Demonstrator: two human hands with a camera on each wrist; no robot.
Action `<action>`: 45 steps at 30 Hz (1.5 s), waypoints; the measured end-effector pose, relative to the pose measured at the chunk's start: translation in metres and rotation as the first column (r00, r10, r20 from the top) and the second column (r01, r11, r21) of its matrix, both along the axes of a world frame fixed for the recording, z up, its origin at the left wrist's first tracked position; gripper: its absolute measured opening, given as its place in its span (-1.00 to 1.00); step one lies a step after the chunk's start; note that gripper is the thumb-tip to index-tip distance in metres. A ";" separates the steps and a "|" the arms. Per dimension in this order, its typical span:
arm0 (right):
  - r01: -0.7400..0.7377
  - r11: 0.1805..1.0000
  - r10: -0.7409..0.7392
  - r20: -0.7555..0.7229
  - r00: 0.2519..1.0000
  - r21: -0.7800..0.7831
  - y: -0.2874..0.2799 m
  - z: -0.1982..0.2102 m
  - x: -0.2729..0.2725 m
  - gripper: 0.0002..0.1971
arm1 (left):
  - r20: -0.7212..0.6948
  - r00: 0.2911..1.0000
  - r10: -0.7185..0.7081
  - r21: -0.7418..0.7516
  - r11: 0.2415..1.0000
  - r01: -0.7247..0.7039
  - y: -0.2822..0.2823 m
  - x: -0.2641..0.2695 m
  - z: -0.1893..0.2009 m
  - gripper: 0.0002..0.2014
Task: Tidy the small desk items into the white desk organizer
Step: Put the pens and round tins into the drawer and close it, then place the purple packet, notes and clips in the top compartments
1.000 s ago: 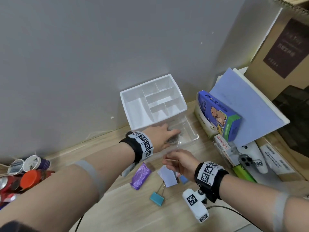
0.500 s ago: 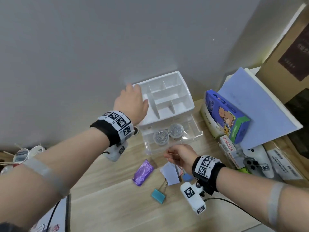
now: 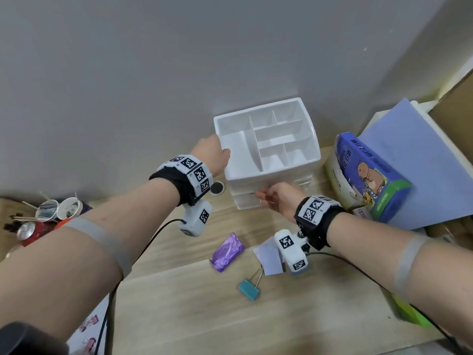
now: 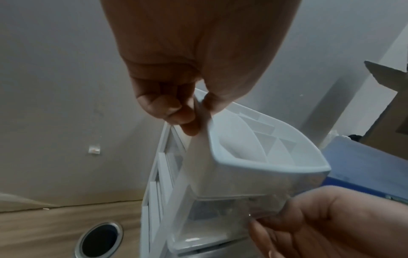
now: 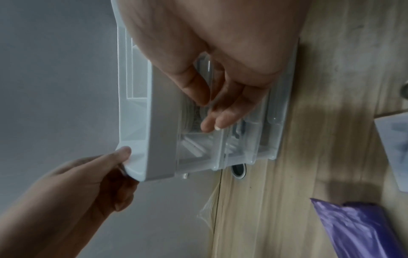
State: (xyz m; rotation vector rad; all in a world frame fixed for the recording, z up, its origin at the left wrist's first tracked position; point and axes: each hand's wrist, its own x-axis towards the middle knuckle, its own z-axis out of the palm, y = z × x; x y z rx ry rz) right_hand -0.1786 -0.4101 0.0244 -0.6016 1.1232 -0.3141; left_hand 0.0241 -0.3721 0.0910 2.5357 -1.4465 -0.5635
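While the right hand (image 3: 277, 198) covers the clear drawer (image 5: 198, 139) front, straight fingers (image 5: 220, 120) pressing it, its contents blur. Left hand (image 3: 211, 156) grips the organizer (image 3: 266, 144) rim by the far wall; bag (image 3: 227, 251), clip (image 3: 248, 289) lie nearer.

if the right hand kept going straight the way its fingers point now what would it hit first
Most likely the clear drawer front of the white organizer. The right hand has its fingers at or nearly touching it; contact is hard to judge. The left hand grips the organizer's rim corner.

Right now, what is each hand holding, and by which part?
Left hand grips the white organizer by its left rim corner. Right hand fingers press the clear drawer front.
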 end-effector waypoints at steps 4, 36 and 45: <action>-0.409 0.865 0.275 -0.406 0.871 -0.292 0.008 -0.025 -0.030 -0.94 | -0.019 0.996 0.082 -0.093 0.992 -0.083 0.024 -0.015 0.006 -0.59; -0.719 0.690 0.692 -0.214 0.689 -0.083 0.102 -0.068 -0.083 -0.86 | -0.536 0.841 0.066 0.373 0.913 0.166 0.155 -0.124 -0.118 -0.41; -0.496 0.859 0.441 -0.306 0.844 -0.128 0.088 -0.059 -0.071 -0.81 | -0.501 0.864 -0.057 0.167 0.973 0.161 0.114 -0.121 -0.094 -0.35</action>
